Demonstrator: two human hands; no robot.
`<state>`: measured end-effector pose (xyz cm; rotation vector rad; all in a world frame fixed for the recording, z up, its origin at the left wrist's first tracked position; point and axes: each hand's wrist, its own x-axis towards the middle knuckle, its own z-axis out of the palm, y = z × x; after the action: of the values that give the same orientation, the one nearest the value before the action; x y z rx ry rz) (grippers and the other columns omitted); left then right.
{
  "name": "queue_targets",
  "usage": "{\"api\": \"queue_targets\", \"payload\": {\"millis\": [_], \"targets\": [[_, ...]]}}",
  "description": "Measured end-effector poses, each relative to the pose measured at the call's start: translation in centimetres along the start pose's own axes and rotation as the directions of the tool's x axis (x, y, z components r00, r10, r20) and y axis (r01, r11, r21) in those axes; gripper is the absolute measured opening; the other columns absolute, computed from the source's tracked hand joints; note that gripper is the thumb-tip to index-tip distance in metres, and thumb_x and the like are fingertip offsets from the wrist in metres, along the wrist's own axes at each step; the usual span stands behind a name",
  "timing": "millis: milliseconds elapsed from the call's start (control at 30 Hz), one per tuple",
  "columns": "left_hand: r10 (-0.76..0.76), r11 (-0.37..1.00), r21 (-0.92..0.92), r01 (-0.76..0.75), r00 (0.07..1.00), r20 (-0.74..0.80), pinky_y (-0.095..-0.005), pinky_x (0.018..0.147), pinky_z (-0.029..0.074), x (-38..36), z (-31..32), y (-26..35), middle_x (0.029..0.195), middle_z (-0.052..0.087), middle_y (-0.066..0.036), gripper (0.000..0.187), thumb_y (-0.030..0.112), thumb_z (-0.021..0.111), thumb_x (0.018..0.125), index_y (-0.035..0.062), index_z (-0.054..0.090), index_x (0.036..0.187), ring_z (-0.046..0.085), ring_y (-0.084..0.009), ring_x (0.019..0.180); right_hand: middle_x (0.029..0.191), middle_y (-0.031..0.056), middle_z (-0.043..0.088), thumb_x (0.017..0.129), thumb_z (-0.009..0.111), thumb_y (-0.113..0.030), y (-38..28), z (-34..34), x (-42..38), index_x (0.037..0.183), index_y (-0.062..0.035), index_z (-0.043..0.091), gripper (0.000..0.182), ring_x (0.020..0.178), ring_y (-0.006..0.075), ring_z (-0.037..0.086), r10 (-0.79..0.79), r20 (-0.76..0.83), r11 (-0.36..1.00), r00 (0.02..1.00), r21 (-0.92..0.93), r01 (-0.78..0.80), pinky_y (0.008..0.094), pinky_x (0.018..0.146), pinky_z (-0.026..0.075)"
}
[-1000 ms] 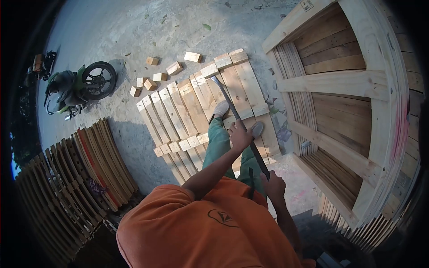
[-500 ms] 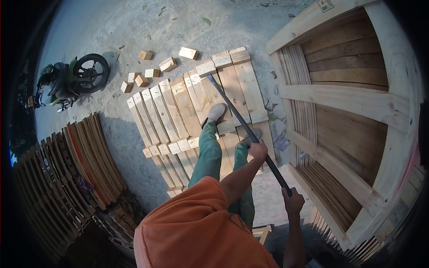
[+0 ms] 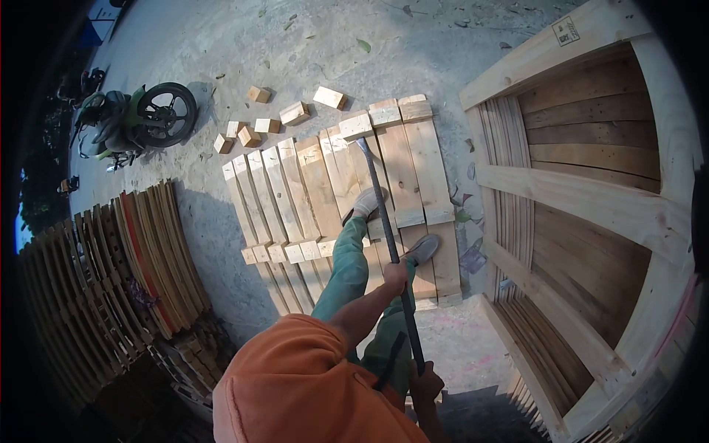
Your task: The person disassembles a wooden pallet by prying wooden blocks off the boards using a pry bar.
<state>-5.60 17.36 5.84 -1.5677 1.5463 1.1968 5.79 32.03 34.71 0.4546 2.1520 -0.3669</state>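
A long dark pry bar [image 3: 383, 212] slants across the wooden pallet [image 3: 422, 170], its flattened tip against a wooden block [image 3: 356, 126] at the pallet's far edge. My left hand [image 3: 396, 277] is closed around the bar's middle. Close to the bar's near end, my right hand [image 3: 426, 385] is wrapped round it. Both my shoes [image 3: 423, 249] stand on the pallet boards, one on either side of the bar. Two more blocks [image 3: 385, 113] sit on the board ends to the right of the tip.
Several loose wooden blocks [image 3: 294, 113] lie on the concrete beyond the pallet. A large wooden crate frame [image 3: 583, 196] rises close on the right. Stacked pallets [image 3: 159, 251] stand at left, with a parked motorbike [image 3: 133, 122] behind them.
The bar's near end has swung left and toward my body, both hands with it, so the bar is steeper in view. Its tip stays at the same block. The whole view has shifted slightly.
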Motion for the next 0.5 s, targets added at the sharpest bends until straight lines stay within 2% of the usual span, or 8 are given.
{"api": "queue_targets", "payload": {"millis": [67,133,200,267,300,367,400,500], "targets": [[0.025,0.994,-0.104,-0.03,0.999,-0.046,-0.0403,0.043,0.046,-2.0,2.3,-1.3,0.067,0.058,-0.015,0.043,0.036,0.06,0.084,-0.007,0.058,0.084,0.059,-0.0273,0.05,0.051,0.0126,0.056,0.084,0.056,-0.045,5.5,4.4,1.8,0.078,-0.0083,0.051,0.038,0.049,0.0343,0.058,-0.03,-0.042,0.998,0.999,0.058,0.032,0.0449,0.048,0.044],[-0.066,0.99,-0.13,0.053,0.993,-0.094,-0.0383,0.042,0.046,-3.6,3.2,0.9,0.066,0.057,-0.015,0.042,0.035,0.06,0.084,-0.0064,0.058,0.083,0.058,-0.0264,0.048,0.051,0.0119,0.056,0.083,0.058,-0.045,8.3,5.4,3.2,0.078,-0.0081,0.051,0.038,0.049,0.0341,0.058,-0.034,-0.066,0.999,0.997,0.004,0.034,0.0451,0.049,0.044],[-0.044,0.999,-0.03,0.041,0.99,-0.133,-0.0375,0.041,0.045,-5.2,2.1,3.6,0.066,0.057,-0.014,0.039,0.033,0.06,0.084,-0.0061,0.056,0.081,0.058,-0.0257,0.048,0.053,0.0123,0.057,0.083,0.058,-0.047,6.2,2.4,3.0,0.077,-0.0079,0.051,0.04,0.049,0.034,0.058,0.015,-0.047,0.999,0.999,0.036,-0.013,0.0454,0.049,0.044],[-0.07,0.977,-0.203,0.073,0.997,0.023,-0.0364,0.04,0.045,-3.6,1.0,4.0,0.064,0.056,-0.013,0.034,0.028,0.061,0.083,-0.0052,0.055,0.078,0.057,-0.0247,0.045,0.057,0.0144,0.058,0.082,0.055,-0.051,2.4,-1.5,1.5,0.078,-0.0075,0.052,0.044,0.054,0.0358,0.059,0.025,-0.009,0.999,1.0,0.038,-0.024,0.0464,0.052,0.045],[0.029,0.998,-0.053,-0.024,0.996,0.089,-0.0352,0.039,0.043,-3.7,-0.4,4.4,0.06,0.056,-0.013,0.03,0.024,0.06,0.083,-0.0037,0.055,0.073,0.057,-0.0233,0.045,0.059,0.0141,0.059,0.083,0.056,-0.05,0.7,-2.8,0.5,0.078,-0.0068,0.053,0.043,0.057,0.0359,0.06,0.042,0.009,0.996,0.999,0.08,-0.043,0.0465,0.054,0.045],[0.014,1.0,-0.023,-0.013,0.998,0.058,-0.0352,0.039,0.043,-4.9,-2.4,6.0,0.058,0.055,-0.013,0.03,0.023,0.06,0.082,-0.0034,0.055,0.071,0.056,-0.0231,0.044,0.061,0.0144,0.059,0.083,0.054,-0.053,-2.3,-4.1,-1.8,0.079,-0.0057,0.055,0.048,0.062,0.0371,0.06,0.06,0.014,0.981,0.998,0.185,-0.062,0.0472,0.059,0.044],[-0.01,1.0,0.007,0.009,1.0,0.03,-0.0353,0.039,0.042,-5.7,-3.2,6.8,0.055,0.055,-0.013,0.029,0.022,0.059,0.082,-0.003,0.055,0.068,0.056,-0.0229,0.043,0.062,0.0161,0.06,0.082,0.05,-0.058,-4.6,-6.0,-3.0,0.081,-0.006,0.055,0.052,0.064,0.0387,0.06,0.101,0.045,0.984,0.994,0.146,-0.106,0.048,0.06,0.045],[0.008,1.0,-0.027,-0.004,0.988,0.156,-0.0379,0.039,0.042,-5.2,-5.6,8.5,0.053,0.054,-0.012,0.028,0.018,0.06,0.081,-0.0033,0.053,0.064,0.055,-0.0241,0.042,0.063,0.0178,0.059,0.082,0.047,-0.06,-8.6,-7.9,-4.1,0.083,-0.0064,0.055,0.054,0.065,0.0403,0.06,0.14,0.109,0.988,0.984,0.046,-0.146,0.0491,0.061,0.045]]}}
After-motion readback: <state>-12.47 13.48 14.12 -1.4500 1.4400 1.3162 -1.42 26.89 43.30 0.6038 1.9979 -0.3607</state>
